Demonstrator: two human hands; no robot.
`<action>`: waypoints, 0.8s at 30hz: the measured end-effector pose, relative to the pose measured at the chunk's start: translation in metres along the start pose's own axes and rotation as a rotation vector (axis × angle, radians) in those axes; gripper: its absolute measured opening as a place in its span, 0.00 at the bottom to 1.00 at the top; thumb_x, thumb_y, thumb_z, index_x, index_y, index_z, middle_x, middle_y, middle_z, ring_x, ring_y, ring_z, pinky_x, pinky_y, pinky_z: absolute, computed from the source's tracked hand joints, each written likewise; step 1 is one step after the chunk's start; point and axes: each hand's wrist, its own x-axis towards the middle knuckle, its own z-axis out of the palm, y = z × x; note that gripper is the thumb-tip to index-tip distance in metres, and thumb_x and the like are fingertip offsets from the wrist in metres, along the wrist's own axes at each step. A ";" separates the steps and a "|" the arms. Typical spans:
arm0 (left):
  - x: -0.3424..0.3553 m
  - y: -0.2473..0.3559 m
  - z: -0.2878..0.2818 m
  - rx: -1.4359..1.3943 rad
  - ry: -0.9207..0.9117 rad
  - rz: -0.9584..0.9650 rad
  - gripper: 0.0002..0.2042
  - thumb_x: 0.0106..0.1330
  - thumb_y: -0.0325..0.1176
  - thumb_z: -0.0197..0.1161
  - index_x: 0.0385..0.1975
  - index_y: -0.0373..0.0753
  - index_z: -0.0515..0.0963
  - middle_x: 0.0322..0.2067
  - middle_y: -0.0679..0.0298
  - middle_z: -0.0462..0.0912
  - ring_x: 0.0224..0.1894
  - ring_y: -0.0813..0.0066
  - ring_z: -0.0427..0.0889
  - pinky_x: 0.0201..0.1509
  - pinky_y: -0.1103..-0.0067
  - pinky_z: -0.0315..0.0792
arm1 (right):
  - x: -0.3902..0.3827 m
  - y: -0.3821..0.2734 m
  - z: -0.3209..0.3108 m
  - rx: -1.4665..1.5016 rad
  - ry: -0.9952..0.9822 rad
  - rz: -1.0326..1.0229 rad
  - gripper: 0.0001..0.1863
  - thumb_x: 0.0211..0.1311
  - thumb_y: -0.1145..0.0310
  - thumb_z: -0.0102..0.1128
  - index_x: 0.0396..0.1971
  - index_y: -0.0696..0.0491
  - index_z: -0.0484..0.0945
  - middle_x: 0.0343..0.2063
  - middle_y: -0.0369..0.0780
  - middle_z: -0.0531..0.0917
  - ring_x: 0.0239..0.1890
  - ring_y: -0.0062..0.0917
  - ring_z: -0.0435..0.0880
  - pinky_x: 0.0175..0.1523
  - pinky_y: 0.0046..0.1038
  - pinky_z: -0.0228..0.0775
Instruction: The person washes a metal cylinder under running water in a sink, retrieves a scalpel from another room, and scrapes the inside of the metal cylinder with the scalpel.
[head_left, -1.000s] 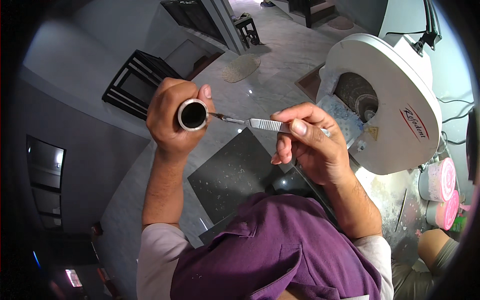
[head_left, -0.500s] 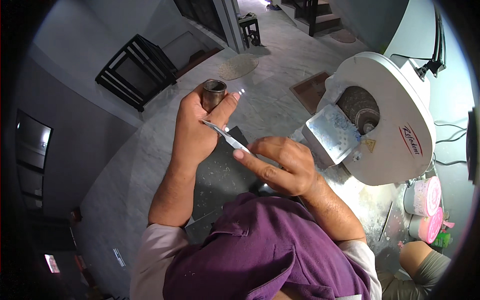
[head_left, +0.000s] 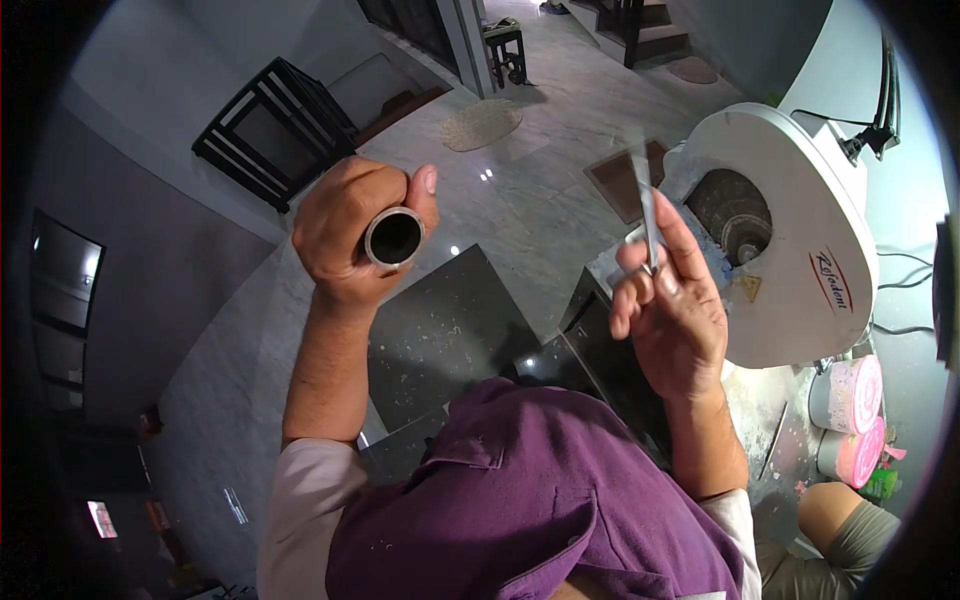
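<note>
My left hand (head_left: 342, 220) is wrapped round a hollow metal cylinder (head_left: 394, 240), its dark open mouth facing me and the thumb sticking out beyond it. Well to the right, my right hand (head_left: 685, 320) is turned palm up. Its fingers grip a slim metal scalpel-like knife (head_left: 648, 215) that points upward, its far end smeared by motion. The knife and the cylinder are apart. Behind my right hand stands a white machine (head_left: 800, 280) with a round dark disc (head_left: 735, 215) in its opening.
A dark, speckled flat surface (head_left: 450, 335) lies between my forearms. Tubs with pink lids (head_left: 860, 450) and a thin rod (head_left: 772, 440) are on the whitish worktop at right. A bent knee (head_left: 830, 515) shows at lower right, a black slatted gate (head_left: 275, 130) at upper left.
My left hand has rolled over, tipping the cylinder's mouth toward me. My right hand has swung away to the right and turned palm up, carrying the knife off from beside the left hand.
</note>
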 end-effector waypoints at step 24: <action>0.027 -0.008 -0.009 0.201 -0.384 0.288 0.06 0.51 0.30 0.69 0.26 0.39 0.79 0.16 0.70 0.69 0.18 0.76 0.73 0.20 0.80 0.66 | 0.044 -0.012 0.072 -1.674 -0.402 -0.507 0.08 0.57 0.72 0.61 0.36 0.55 0.75 0.21 0.38 0.76 0.23 0.33 0.82 0.23 0.31 0.70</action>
